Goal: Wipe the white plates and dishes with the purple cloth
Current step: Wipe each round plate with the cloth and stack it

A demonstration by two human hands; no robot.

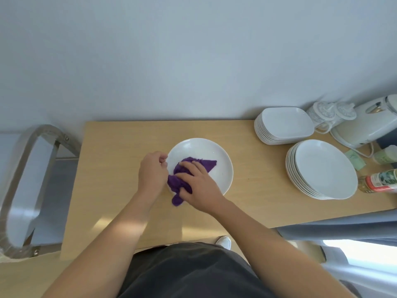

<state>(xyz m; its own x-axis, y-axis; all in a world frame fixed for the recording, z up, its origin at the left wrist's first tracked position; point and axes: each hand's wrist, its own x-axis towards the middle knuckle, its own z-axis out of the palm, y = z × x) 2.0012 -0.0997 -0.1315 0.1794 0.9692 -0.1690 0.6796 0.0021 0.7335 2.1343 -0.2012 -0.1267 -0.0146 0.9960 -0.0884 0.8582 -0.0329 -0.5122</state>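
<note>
**Soft purple cloth (205, 164) on a round white plate (204, 149)**

The cloth lies bunched on the plate's left side, one end over the rim on the light wooden table (116, 151). The right hand (198, 186) presses it down, fingers spread flat. The left hand (153, 171) pinches the plate's left rim with curled fingers.

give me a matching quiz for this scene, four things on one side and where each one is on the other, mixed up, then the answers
1. purple cloth
2. stack of square dishes
3. stack of round plates
4. left hand

A. back right, by the wall
B. on the single plate, under the right hand
C. holding the single plate's left rim
D. right side, next to a lying bottle

Pairs: 1-B, 2-A, 3-D, 4-C
</note>
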